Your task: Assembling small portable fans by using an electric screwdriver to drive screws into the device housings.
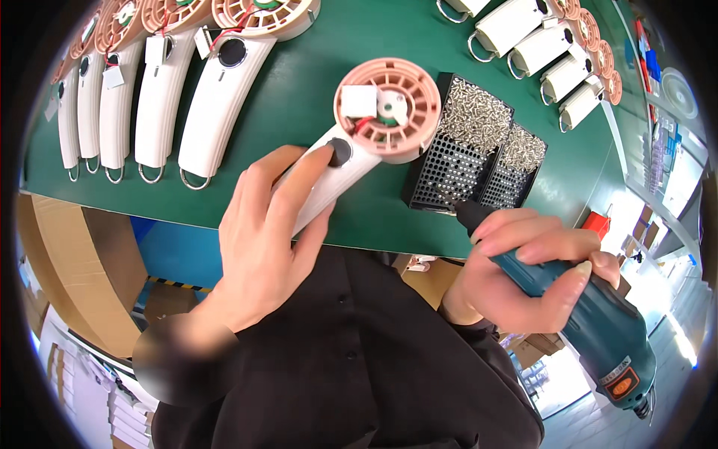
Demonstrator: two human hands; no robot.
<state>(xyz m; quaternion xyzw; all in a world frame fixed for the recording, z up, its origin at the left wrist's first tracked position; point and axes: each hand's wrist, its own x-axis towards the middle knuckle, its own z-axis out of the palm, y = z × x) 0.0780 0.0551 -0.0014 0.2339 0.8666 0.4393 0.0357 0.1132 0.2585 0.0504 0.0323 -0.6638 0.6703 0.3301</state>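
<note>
My left hand (263, 213) is closed round the white handle of a handheld fan (387, 112), just above the table's near edge. The fan's pink slotted head points away to the right, with a white square piece, a red wire and a small board inside it. In my right hand (532, 266) is a dark teal electric screwdriver (607, 340), its black nose aimed up and left. The tip is at the lower edge of a black screw tray (456, 168), where loose silver screws are heaped and others sit in a grid of holes; contact cannot be made out.
Several similar fans (224, 97) lie in a row at the left on the green table (299, 82). More fans (516, 26) lie at the upper right. A smaller screw tray (516, 165) adjoins the first. A cardboard box (93, 262) stands below the table at the left.
</note>
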